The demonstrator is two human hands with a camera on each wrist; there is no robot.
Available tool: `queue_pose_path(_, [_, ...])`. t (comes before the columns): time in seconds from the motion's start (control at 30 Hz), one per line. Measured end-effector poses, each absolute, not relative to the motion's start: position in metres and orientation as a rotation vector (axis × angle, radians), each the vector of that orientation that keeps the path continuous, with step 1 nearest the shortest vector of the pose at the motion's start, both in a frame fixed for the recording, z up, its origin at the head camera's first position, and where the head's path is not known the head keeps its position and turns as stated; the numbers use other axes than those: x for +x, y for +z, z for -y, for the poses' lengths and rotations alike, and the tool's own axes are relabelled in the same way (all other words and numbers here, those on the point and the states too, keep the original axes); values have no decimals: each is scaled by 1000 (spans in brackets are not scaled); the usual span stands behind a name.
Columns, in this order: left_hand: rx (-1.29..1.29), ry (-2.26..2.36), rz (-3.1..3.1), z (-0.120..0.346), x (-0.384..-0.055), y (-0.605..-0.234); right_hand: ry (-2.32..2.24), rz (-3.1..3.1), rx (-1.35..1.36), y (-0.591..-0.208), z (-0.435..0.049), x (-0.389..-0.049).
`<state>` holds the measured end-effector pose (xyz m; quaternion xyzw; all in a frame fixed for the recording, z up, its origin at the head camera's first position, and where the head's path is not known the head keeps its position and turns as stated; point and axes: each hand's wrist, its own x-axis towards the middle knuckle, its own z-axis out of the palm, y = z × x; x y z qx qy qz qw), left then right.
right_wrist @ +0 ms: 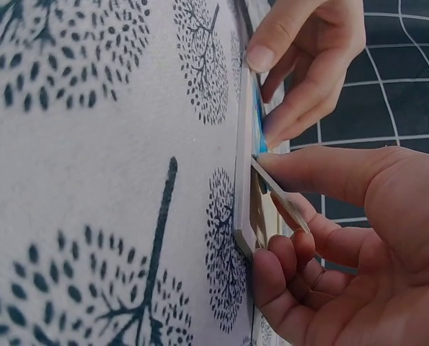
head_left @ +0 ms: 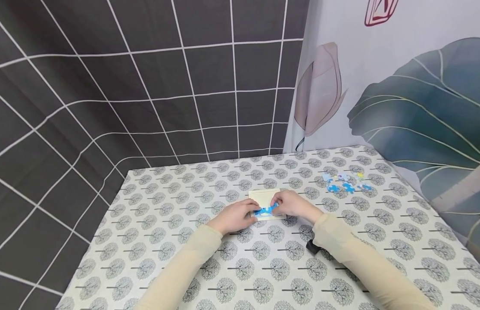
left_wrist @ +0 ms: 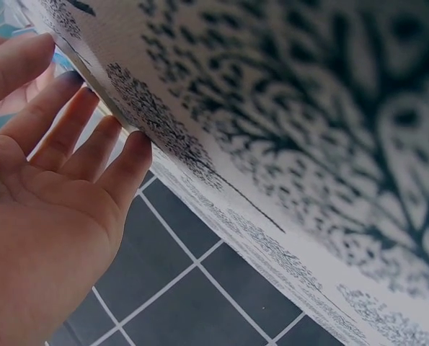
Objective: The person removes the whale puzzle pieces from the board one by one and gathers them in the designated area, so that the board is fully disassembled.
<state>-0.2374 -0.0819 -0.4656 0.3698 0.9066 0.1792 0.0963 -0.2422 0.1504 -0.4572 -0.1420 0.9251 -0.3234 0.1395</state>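
Note:
A cream puzzle board (head_left: pixel 263 196) lies flat on the patterned cloth, with joined blue jigsaw pieces (head_left: pixel 266 211) along its near part. My right hand (head_left: pixel 292 203) pinches a thin jigsaw piece (right_wrist: pixel 281 194) between thumb and fingers. That piece stands tilted, one edge down at the board beside the blue ones. At the board's left side is my left hand (head_left: pixel 236 217), its fingers fairly straight. In the right wrist view, the left thumb touches the board's edge and a fingertip rests on the blue pieces. The fingers partly hide the pieces.
Several loose jigsaw pieces (head_left: pixel 348 187), blue, white and yellow, lie at the back right of the table. A small black block (head_left: pixel 313 247) shows beneath the right forearm. Behind the table hangs a dark gridded curtain (head_left: pixel 209 73), and a floral one (head_left: pixel 418 107) hangs at the right.

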Motion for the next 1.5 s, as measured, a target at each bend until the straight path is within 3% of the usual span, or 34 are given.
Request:
queue_pose_path(0.53, [1087, 542, -2683, 82, -234, -470, -854, -2633, -334, -458, -146, -245])
queue_pose_path(1.5, [1110, 426, -2700, 79, -237, -462, -1072, -2525, -676, -464, -176, -248])
